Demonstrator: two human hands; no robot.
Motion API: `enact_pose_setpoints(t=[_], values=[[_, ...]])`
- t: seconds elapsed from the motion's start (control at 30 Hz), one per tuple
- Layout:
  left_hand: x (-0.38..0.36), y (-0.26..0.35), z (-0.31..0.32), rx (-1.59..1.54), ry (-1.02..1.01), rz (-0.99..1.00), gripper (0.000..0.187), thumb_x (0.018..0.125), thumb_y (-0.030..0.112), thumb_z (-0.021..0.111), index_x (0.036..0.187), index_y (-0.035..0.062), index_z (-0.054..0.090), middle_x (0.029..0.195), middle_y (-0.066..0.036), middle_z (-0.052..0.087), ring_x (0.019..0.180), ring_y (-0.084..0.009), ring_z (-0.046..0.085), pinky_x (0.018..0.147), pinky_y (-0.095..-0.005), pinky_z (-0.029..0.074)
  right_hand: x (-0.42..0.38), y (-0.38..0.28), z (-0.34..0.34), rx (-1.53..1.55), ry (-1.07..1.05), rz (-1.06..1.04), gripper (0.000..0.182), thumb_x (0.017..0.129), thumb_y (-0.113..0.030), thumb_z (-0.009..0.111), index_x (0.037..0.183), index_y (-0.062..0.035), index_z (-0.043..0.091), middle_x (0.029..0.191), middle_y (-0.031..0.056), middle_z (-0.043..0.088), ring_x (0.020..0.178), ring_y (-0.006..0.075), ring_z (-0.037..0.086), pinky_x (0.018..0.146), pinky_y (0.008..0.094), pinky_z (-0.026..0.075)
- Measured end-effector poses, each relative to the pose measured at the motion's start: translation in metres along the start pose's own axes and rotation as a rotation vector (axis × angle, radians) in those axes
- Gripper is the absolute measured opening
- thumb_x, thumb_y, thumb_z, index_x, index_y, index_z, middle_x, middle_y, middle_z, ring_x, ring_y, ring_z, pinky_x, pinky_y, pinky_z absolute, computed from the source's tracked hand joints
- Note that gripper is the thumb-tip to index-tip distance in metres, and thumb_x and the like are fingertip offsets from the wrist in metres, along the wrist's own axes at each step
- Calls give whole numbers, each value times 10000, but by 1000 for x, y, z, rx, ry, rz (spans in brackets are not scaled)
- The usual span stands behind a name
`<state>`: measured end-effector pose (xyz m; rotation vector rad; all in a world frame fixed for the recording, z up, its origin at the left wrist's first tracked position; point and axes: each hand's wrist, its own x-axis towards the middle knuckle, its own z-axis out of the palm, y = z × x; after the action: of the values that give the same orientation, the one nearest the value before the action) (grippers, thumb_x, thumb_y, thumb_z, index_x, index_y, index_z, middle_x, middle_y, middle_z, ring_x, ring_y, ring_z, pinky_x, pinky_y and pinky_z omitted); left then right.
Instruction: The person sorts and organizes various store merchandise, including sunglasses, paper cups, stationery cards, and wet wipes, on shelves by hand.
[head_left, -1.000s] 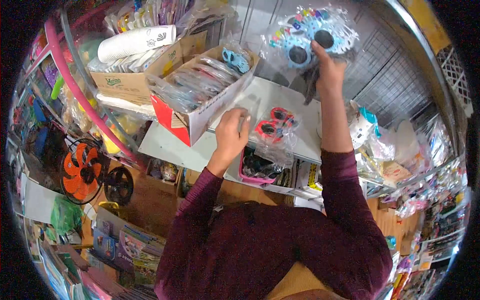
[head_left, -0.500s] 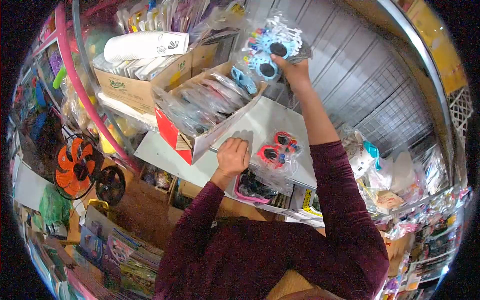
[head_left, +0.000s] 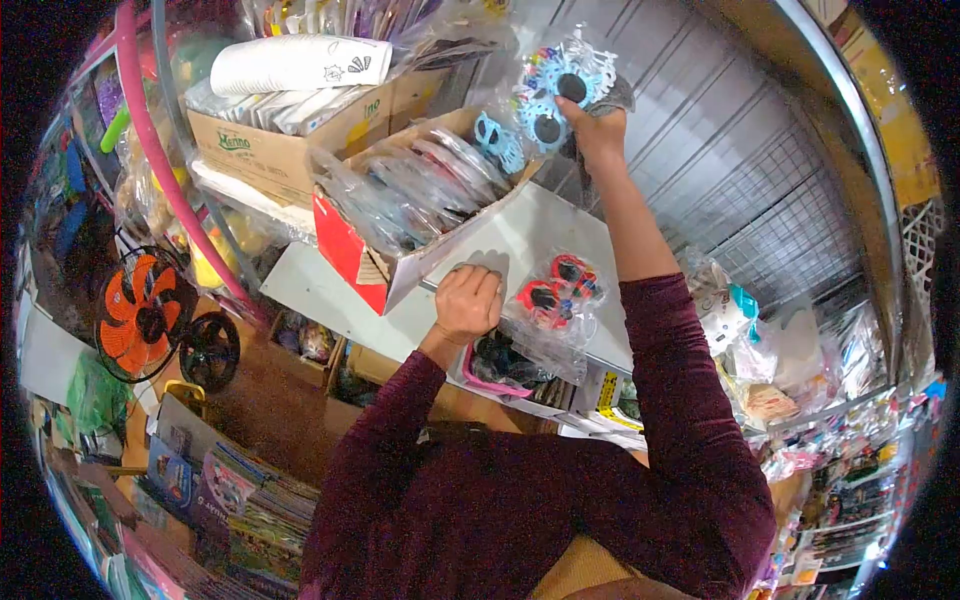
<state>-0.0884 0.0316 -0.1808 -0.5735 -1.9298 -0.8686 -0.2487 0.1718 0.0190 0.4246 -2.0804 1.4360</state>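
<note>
Light blue novelty sunglasses [head_left: 570,88] with dark round lenses, in a clear plastic bag, are held up by my right hand [head_left: 600,130], its thumb pressed over them. They are beyond the far end of an open cardboard box [head_left: 345,260] filled with bagged items. Another light blue pair [head_left: 497,142] sticks up at that box's far end. My left hand [head_left: 468,303] is curled into a fist at the front edge of the white table [head_left: 555,225], with nothing visible in it. Bagged red sunglasses [head_left: 545,297] lie on the table to its right.
Behind the box stands a Merino carton [head_left: 235,150] with a sleeve of white paper cups [head_left: 300,65] on top. A pink pole [head_left: 165,160] and an orange fan [head_left: 145,315] are at left. Below the table edge sits a pink-rimmed basket [head_left: 490,372]. Bagged goods [head_left: 735,320] stand at right.
The view has shifted slightly. My right hand still holds the light blue sunglasses, now tilted a little differently. My left fist stays at the table edge.
</note>
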Motion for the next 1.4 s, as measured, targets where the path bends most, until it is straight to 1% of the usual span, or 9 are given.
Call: enact_pose_setpoints(t=[0.2,0.53,0.73,0.87,1.0,1.07,1.13,1.33,1.4], values=[[1,0,-3,0,-13,12,140,660,128,582,778,52,584,758,-84,566,704,-258,553,623,-359,428,-3,-45,-2,228,43,-320,418,679,-66,758,1043,21,571,992,56,620,877,160,576,787,290,455],[2,1,-2,19,36,33,85,699,138,588,733,66,558,716,-70,523,701,-237,532,631,-340,425,-33,-19,22,-291,-39,-455,456,689,-143,741,1083,-24,545,1015,99,612,927,226,579,837,323,444],[1,-1,0,12,49,32,82,689,133,582,729,67,554,710,-69,518,698,-238,531,631,-345,426,-41,-20,27,-136,-147,-321,387,716,-78,737,1054,-16,559,985,64,617,911,167,569,824,305,446],[-2,-2,1,8,1,14,141,676,126,586,793,48,593,768,-83,574,715,-252,553,622,-351,426,-33,-5,17,-311,-94,-250,445,708,-208,724,1078,-34,549,991,175,622,915,335,595,809,376,467],[-3,-3,1,12,-28,9,137,675,127,577,789,53,591,773,-84,573,720,-255,552,631,-356,427,-40,-6,23,-341,-136,-143,412,707,-153,730,1068,-32,573,1018,135,626,945,247,593,834,340,450],[-3,-2,1,6,-27,2,133,673,128,578,784,56,588,775,-82,571,723,-254,552,635,-358,427,-40,-6,27,-349,-122,-374,510,687,-302,735,1076,-19,566,942,210,630,892,366,603,788,403,476],[-2,-1,0,0,-27,-6,130,671,129,578,780,59,584,777,-80,570,726,-254,551,640,-360,428,-39,-6,31,-733,-378,-99,546,653,-362,748,1044,-13,596,906,224,629,854,379,604,768,418,478],[0,-3,0,24,30,41,84,678,141,571,730,76,562,727,-59,533,694,-228,530,618,-340,415,-18,-43,5,-407,-653,181,596,609,-412,793,1002,-1,616,902,128,667,832,223,631,761,344,484],[0,-2,2,21,67,53,73,681,138,574,719,77,563,717,-59,536,677,-229,528,618,-338,417,-21,-82,-6,-252,-304,-161,295,712,-246,764,865,-27,640,745,37,620,669,124,571,579,293,471]])
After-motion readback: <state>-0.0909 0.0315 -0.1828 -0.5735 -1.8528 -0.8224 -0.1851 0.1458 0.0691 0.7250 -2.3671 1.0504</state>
